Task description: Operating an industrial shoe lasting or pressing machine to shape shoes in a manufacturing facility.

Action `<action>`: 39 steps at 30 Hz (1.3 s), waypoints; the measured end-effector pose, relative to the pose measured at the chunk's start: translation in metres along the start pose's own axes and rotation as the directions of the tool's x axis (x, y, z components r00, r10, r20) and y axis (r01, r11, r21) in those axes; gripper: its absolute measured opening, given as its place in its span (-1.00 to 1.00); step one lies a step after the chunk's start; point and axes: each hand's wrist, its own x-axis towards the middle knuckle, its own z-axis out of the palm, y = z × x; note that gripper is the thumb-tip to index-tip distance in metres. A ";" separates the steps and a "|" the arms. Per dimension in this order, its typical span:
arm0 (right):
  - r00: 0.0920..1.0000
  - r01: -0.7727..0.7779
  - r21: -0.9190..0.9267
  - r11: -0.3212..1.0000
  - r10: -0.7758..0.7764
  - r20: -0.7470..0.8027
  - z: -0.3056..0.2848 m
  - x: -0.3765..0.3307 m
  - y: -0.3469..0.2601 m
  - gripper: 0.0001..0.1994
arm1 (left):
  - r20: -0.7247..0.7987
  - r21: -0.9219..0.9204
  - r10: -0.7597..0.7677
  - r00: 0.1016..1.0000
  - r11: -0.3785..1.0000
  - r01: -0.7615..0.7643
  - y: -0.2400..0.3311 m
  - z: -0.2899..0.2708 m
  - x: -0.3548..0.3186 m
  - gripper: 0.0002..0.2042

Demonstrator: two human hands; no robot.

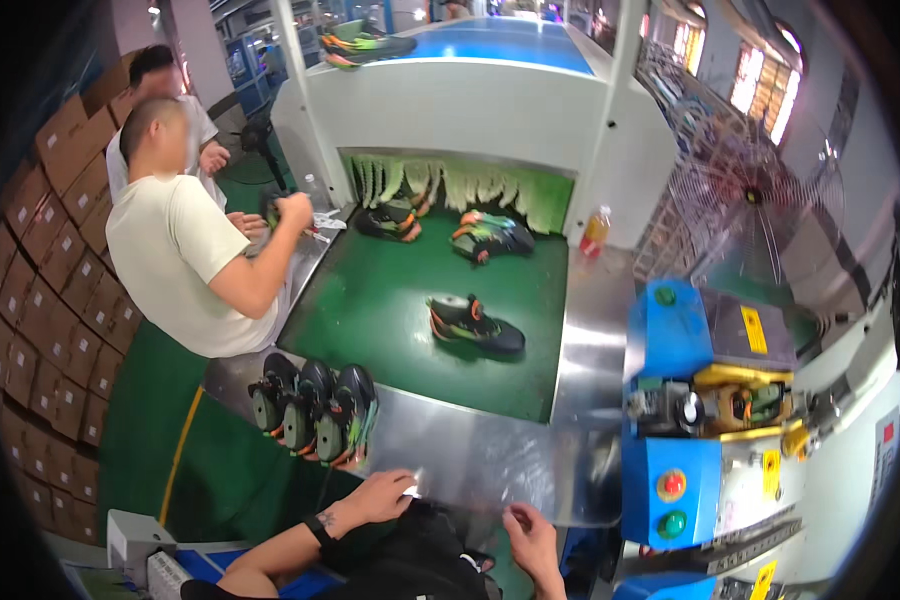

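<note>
Low in view, black shoe [420, 560] at near edge of steel surface [490, 450], between both hands. Left hand [380, 497] rests on its top, fingers curled over, small white bit at fingertips. Right hand [532, 535] just beside shoe, grip loose, holding nothing clearly. Three shoes [315, 410] stand in row on surface. Beyond, one shoe [475, 325] on green belt [370, 310]. Co-worker [185, 260] at left. Blue machine [670, 420] right.

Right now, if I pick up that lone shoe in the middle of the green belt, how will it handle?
The lone shoe rests flat on its sole on the green belt, so it probably won't roll or tip. It looks like a lightweight sneaker: likely light, with a soft upper that gives and a stiffer sole. A push would probably just slide it.
</note>
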 end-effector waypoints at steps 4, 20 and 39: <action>0.989 -0.135 0.149 0.980 0.143 -0.045 0.039 0.068 -0.016 -0.55 | -0.565 0.039 -0.073 0.822 0.993 0.115 -0.049 -0.040 0.026 -0.71; 0.474 -0.488 0.651 0.581 0.803 -0.361 0.270 0.430 -0.067 -0.19 | -0.506 0.051 -0.188 0.842 0.968 0.246 -0.147 -0.078 0.056 -0.86; 0.936 0.307 0.342 0.888 -0.217 -0.276 0.077 0.011 -0.139 -0.36 | -0.048 -0.998 0.023 0.999 -0.052 -0.047 0.030 -0.132 0.155 -0.17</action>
